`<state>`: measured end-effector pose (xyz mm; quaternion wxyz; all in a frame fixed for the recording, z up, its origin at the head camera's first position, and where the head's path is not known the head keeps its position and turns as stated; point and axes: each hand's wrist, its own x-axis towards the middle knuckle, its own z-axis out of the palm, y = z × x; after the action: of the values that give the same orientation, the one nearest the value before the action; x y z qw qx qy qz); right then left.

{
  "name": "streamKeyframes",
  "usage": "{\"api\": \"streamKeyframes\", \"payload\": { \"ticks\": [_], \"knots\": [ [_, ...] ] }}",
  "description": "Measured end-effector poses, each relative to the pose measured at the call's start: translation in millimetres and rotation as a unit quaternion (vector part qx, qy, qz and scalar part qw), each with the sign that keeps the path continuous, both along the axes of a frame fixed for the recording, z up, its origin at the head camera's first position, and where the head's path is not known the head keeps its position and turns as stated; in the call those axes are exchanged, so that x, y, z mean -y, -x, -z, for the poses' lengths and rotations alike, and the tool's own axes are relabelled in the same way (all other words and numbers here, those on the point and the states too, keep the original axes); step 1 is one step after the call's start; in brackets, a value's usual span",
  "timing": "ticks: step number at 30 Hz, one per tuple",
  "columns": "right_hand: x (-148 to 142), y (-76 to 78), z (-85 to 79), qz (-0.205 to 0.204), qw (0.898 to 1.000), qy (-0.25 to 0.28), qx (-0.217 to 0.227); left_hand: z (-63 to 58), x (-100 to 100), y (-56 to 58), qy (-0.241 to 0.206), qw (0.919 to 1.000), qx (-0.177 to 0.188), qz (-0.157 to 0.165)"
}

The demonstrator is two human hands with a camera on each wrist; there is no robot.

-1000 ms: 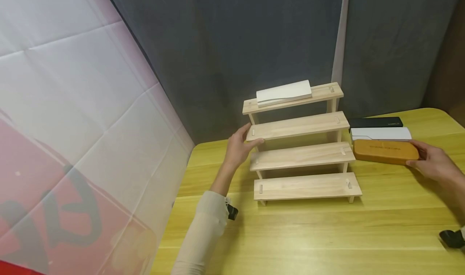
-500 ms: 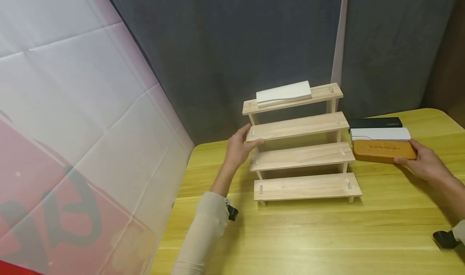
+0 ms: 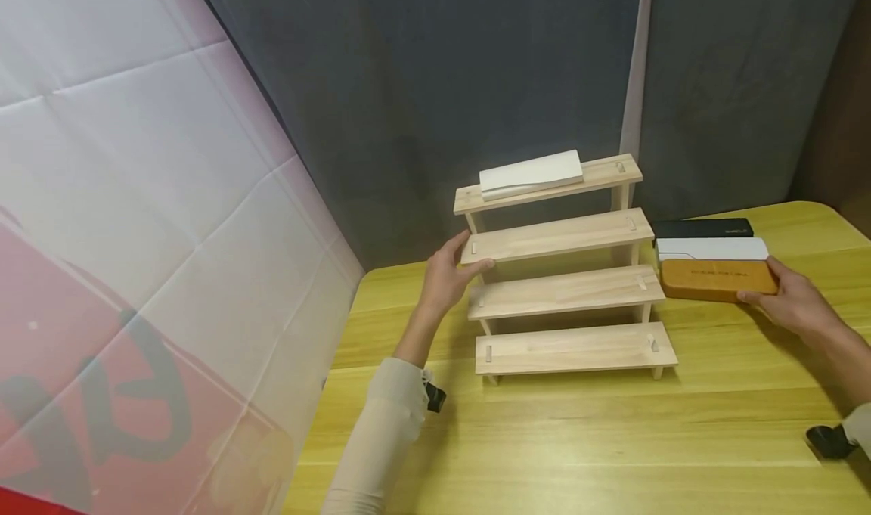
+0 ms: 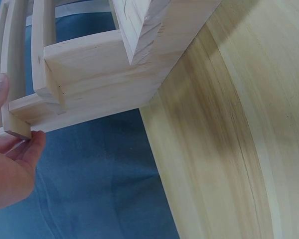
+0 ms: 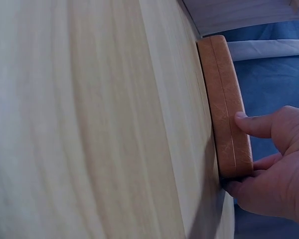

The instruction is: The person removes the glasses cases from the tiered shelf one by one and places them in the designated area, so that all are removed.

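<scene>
A pale wooden display rack (image 3: pixel 565 296) with several stepped tiers stands on the table in the head view. My left hand (image 3: pixel 445 277) grips the left end of its second board from the top, thumb on the front edge. The left wrist view has that hand (image 4: pixel 12 164) at the board end (image 4: pixel 17 124). To the right of the rack lies an orange-brown glasses case (image 3: pixel 717 279). Its right end is between the thumb and fingers of my right hand (image 3: pixel 799 299). In the right wrist view the case (image 5: pixel 224 107) lies on the tabletop, thumb against its side.
Behind the orange-brown case are a white case (image 3: pixel 713 249) and a black case (image 3: pixel 704 228), side by side. A folded white item (image 3: pixel 531 175) sits on the top tier. A dark curtain (image 3: pixel 442 107) hangs behind the yellow wood table (image 3: pixel 578 439), with a printed sheet (image 3: pixel 170 197) at left.
The orange-brown case has slid slightly left, close to the rack and the white case. My right thumb has shifted left along its front. My left hand stays put.
</scene>
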<state>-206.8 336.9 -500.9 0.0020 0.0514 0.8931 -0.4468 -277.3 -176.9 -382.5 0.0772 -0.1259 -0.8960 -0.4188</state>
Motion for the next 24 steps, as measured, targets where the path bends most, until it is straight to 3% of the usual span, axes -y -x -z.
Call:
{"api": "streamKeyframes", "payload": {
  "ticks": [10, 24],
  "knots": [
    [-0.9, 0.4, -0.4, 0.011, 1.000, 0.013, -0.006, 0.0, 0.4, -0.1, 0.000, 1.0000, -0.002, 0.000],
    [4.2, 4.3, -1.6, 0.037, 0.999, -0.010, -0.001, -0.5, 2.0, -0.5, 0.000, 1.0000, 0.001, -0.002]
  ]
}}
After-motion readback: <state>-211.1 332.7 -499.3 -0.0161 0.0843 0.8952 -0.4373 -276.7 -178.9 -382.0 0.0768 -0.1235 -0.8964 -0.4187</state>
